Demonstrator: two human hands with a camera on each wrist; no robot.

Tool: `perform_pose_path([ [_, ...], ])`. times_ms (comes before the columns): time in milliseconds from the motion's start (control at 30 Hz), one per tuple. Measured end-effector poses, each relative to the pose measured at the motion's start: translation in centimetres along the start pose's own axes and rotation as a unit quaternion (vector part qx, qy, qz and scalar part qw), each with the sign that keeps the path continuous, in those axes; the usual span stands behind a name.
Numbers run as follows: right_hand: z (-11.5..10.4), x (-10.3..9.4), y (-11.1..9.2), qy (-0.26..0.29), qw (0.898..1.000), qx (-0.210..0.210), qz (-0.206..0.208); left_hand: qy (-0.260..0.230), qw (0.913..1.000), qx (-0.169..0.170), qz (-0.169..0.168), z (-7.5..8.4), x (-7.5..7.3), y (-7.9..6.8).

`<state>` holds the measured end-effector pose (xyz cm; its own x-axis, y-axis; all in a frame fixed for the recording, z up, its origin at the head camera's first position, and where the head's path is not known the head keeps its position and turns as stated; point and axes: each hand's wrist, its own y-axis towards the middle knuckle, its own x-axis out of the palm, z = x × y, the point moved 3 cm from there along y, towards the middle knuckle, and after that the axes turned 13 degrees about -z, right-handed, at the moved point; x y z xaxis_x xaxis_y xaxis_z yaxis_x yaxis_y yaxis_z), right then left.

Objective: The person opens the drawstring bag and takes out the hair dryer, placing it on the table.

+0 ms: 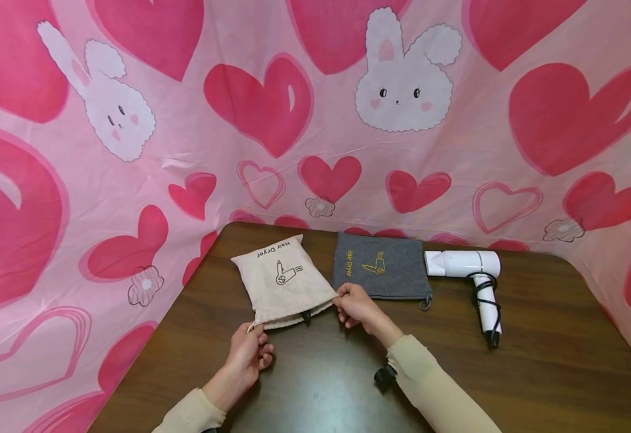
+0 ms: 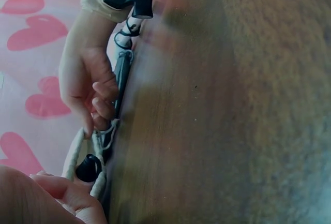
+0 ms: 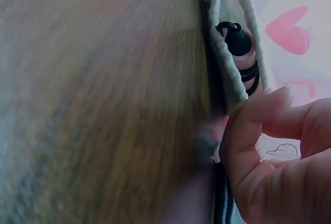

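A cream cloth drawstring bag (image 1: 285,282) printed "Hair Dryer" lies on the table with its mouth toward me. My left hand (image 1: 244,356) pinches the left corner of the mouth, by the drawstring. At the right corner, my right hand (image 1: 356,307) pinches the hem between thumb and finger. The mouth is spread into a slit. Inside it, the right wrist view shows a handle end with a black cord (image 3: 239,42) wound around it, also visible as a black tip (image 2: 88,168) in the left wrist view. The rest of that item is hidden in the cloth.
A dark grey bag (image 1: 396,264) with yellow "Hair Dryer" lettering lies flat just right of the cream one. Further right lies a white hair dryer (image 1: 469,263), black cord wrapped around its handle. Pink heart-patterned fabric (image 1: 337,108) stands behind the brown wooden table (image 1: 315,385).
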<state>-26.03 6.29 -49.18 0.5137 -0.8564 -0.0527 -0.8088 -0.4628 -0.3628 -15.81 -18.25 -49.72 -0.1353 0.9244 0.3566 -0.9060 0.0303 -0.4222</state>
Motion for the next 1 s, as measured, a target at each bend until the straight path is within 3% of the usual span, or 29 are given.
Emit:
perform_pose_path([
  [367,0.07,-0.19,-0.06,0.003,1.000,0.004,0.017,0.000,1.0000,0.004,0.008,-0.09,-0.12,-0.08],
  [667,-0.03,-0.22,0.25,-0.047,0.996,-0.007,0.073,0.026,0.9996,0.006,0.008,-0.10,-0.02,-0.29],
  [1000,-0.50,-0.04,0.28,-0.058,0.996,-0.014,0.061,0.047,0.9987,0.013,0.017,0.54,0.36,0.19],
])
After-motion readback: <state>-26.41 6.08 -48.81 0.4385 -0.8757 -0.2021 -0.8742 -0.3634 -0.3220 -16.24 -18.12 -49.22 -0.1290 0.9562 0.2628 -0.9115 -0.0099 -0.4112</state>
